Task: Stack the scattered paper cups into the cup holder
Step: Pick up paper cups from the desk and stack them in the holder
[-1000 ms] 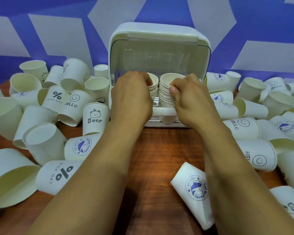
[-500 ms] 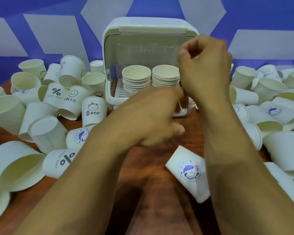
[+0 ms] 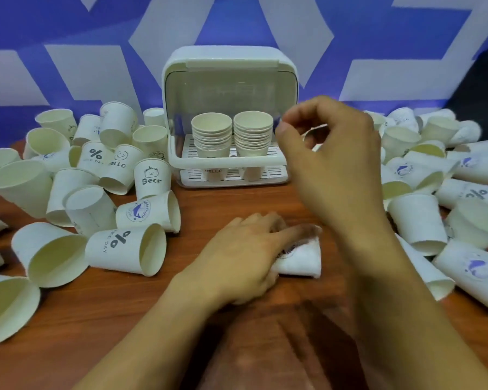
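The white cup holder (image 3: 229, 61) stands at the back of the table with its lid up. Two stacks of paper cups sit inside it, a left stack (image 3: 212, 136) and a right stack (image 3: 253, 133). My left hand (image 3: 243, 254) lies low on the table, and its fingers close over a lying paper cup (image 3: 302, 261) with a blue logo. My right hand (image 3: 333, 153) hovers in the air just right of the holder, fingers loosely curled and holding nothing. Scattered cups cover both sides of the table.
A pile of loose cups lies on the left, among them a "Bear" cup (image 3: 152, 175) and a "%" cup (image 3: 124, 250) on its side. Another pile (image 3: 417, 220) fills the right side. The brown wooden table (image 3: 158, 327) shows in front. A blue and white wall stands behind.
Both hands have left the stacks in the holder. My left hand has dropped onto the lying logo cup. My right hand lifted and drifted right, and the view pulled back.
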